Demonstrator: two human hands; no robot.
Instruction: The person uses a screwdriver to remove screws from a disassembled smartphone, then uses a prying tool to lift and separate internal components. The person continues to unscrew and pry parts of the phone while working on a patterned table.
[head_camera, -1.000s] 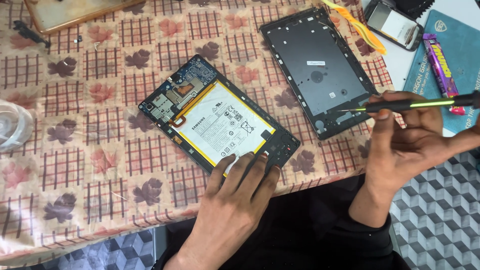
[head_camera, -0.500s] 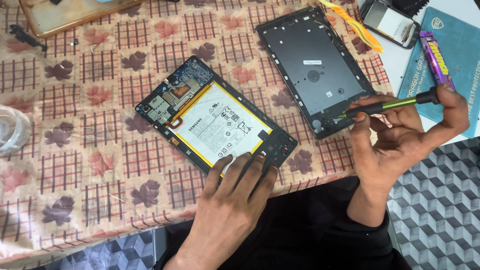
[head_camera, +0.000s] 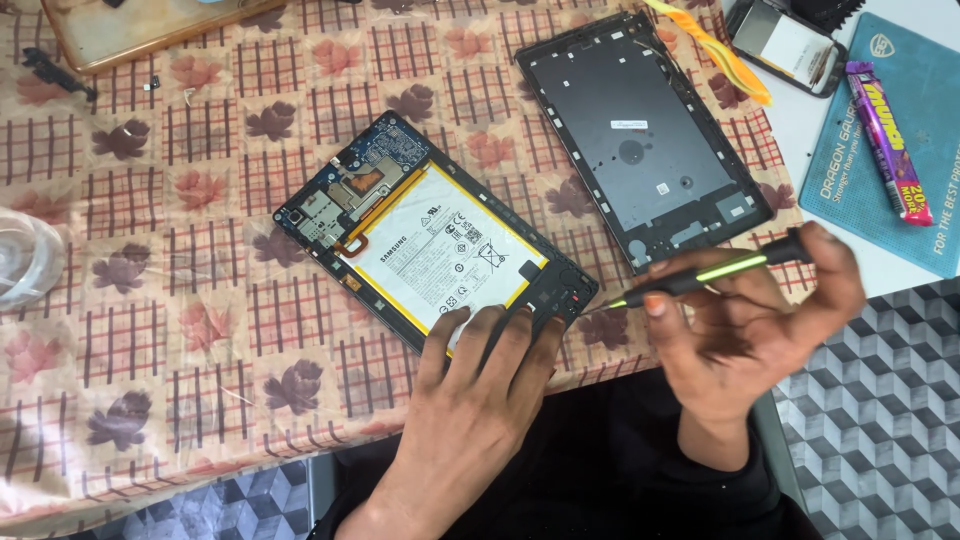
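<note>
- Pinched between thumb and fingers, the screwdriver (head_camera: 705, 273) sits in the right hand (head_camera: 745, 335), tip aimed left toward the tablet's (head_camera: 430, 235) near corner.
- Left hand (head_camera: 475, 400) grips nothing: fingers flat and spread, pressing the tablet's lower edge against the cloth (head_camera: 200, 300).
- Tablet lies open, back off, at the middle of the table, white battery (head_camera: 445, 250) facing up, circuit board (head_camera: 355, 185) at its far end.
- Tip hovers just beside the bottom-right corner, not yet touching, as far as one can tell.
- Back cover (head_camera: 645, 135) rests apart to the right, inside up.
- Beyond that: an orange pry tool (head_camera: 715, 50), a phone (head_camera: 790, 45), a blue mat (head_camera: 880, 150) with a purple snack bar (head_camera: 888, 140) on it.
- Doing it well, I'd say: keep that left palm steady so the frame can't skid on the cloth.
- Bring the tip in square and seat it fully before turning; a slanted bit would likely slip.
- Stay off the battery; a slip into that pouch looks like the real risk.
- Tiny loose parts could vanish in this leaf pattern, so the mat seems the safer place for them.
</note>
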